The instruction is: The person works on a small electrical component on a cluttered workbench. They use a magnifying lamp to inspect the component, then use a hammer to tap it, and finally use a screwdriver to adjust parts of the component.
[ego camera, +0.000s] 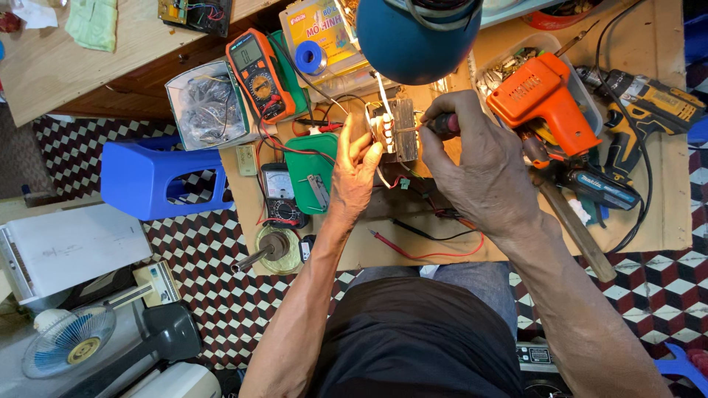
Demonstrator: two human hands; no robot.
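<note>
Basically left hand (354,173) steadies a small grey transformer (394,129) with white leads; right hand (479,166) grips a screwdriver (441,125) against it. Orange soldering gun (542,96) sits right of the grip, blue lamp shade (417,37) overhangs.

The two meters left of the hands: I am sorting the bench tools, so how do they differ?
The orange multimeter has a bright orange case and lies slanted farther up the bench; the grey meter is dark and grey, lies nearly straight and sits lower, by the green box. The orange multimeter has a blank screen; the grey meter has a pale dial face. Both carry a round selector knob and lie face up among red and black leads.
</note>
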